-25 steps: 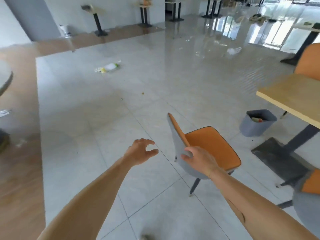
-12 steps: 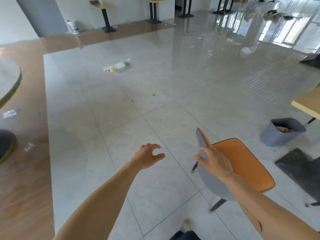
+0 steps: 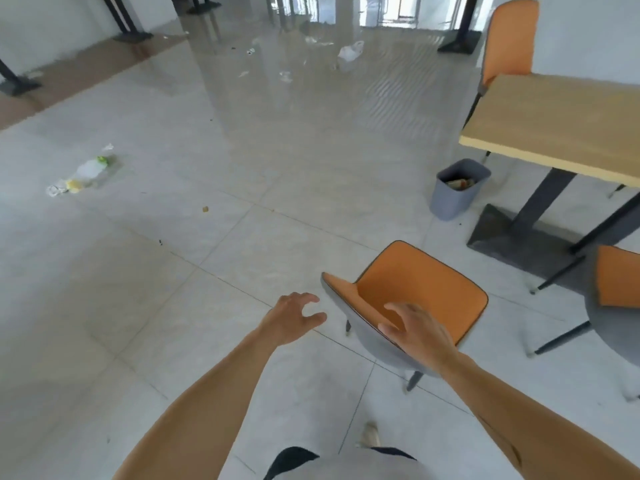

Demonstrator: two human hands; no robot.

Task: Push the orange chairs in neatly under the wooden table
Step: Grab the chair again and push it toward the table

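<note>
Pale floor tiles (image 3: pixel 173 271) surround the orange-seated grey-shelled chair (image 3: pixel 426 292); right hand (image 3: pixel 419 332) grips its backrest, left hand (image 3: pixel 294 315) hovers open. Next, steering it under the light wooden table (image 3: pixel 561 123).

chair (image 3: pixel 422 292) L of table (image 3: pixel 561 123) | bin (image 3: pixel 457 192) btwn, behind chair

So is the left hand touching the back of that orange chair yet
Apart. The head view shows bare floor tile between the open left hand and the backrest edge of the orange chair. Only the right hand rests on the backrest.
</note>
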